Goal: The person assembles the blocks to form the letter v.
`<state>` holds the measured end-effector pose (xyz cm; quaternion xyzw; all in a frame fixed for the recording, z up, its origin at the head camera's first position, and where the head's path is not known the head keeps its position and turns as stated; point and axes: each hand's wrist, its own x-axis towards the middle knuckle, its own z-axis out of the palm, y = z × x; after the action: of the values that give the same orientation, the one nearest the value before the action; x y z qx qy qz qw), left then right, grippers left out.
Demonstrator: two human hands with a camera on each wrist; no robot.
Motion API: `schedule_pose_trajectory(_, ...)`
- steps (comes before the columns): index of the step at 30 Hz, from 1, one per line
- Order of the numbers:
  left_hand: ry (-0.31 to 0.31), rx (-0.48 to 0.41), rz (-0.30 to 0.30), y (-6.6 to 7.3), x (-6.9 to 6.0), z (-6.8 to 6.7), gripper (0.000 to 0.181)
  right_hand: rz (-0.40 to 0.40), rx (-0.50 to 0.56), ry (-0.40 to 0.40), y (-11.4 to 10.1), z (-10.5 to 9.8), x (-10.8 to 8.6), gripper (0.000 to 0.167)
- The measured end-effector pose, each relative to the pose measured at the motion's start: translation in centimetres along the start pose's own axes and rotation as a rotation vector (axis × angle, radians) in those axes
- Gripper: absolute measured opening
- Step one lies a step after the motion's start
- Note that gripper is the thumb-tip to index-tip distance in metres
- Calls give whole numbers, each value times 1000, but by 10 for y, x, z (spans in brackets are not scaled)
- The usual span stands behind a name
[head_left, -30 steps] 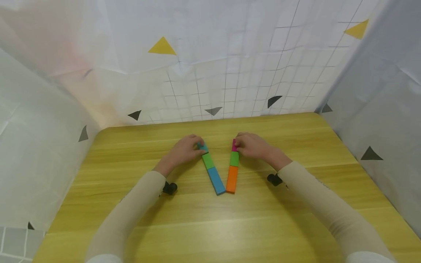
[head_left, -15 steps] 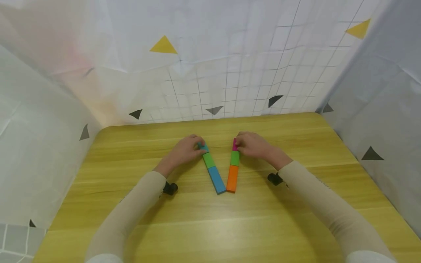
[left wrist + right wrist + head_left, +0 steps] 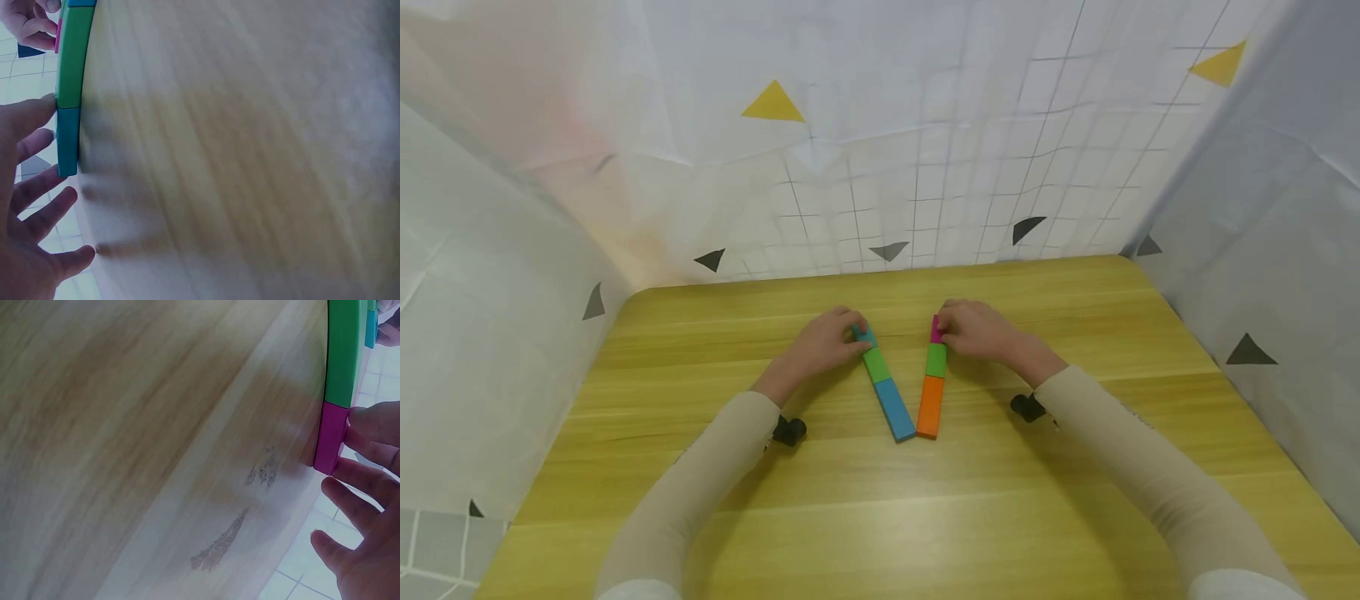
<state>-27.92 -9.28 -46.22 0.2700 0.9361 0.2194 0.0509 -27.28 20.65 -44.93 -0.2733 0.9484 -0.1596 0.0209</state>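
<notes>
Two straight rows of blocks form a V on the table, its point towards me. The left row has a teal block (image 3: pixel 867 337) at the far end, then a green block (image 3: pixel 876 365) and a longer blue block (image 3: pixel 895 410). In the right row come a magenta block (image 3: pixel 936 331), a second green block (image 3: pixel 936 360) and a longer orange block (image 3: pixel 930 407). My left hand (image 3: pixel 823 340) pinches the teal block (image 3: pixel 69 140) between thumb and fingers, other fingers spread. With thumb and fingertips my right hand (image 3: pixel 979 330) holds the magenta block (image 3: pixel 330 437).
The wooden table (image 3: pixel 880 517) runs under both forearms. White patterned sheets (image 3: pixel 880 150) hang behind it and along both sides. Small black devices, one at the left wrist (image 3: pixel 790 431) and one at the right wrist (image 3: pixel 1027 407), hang below the sleeves.
</notes>
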Motion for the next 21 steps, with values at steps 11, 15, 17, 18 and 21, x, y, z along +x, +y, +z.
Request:
schedule_pose_trajectory(11,-3,-13,2,-1,0,1,29,-15,-12,14,0,-1,-2,8)
schedule_pose_trajectory(15,-3,-24,-3,-2,1,1,30,-37,-54,21,1,0,-1,6)
schedule_pose_trajectory(17,0,-26,-1,-2,1,2,29,-44,-69,28,1,0,0,5)
schedule_pose_trajectory(18,2,-24,0,-3,1,2,29,-45,-69,31,1,0,0,5)
schedule_pose_trajectory(21,4,-31,5,-3,1,2,29,-41,-68,37,2,1,0,5)
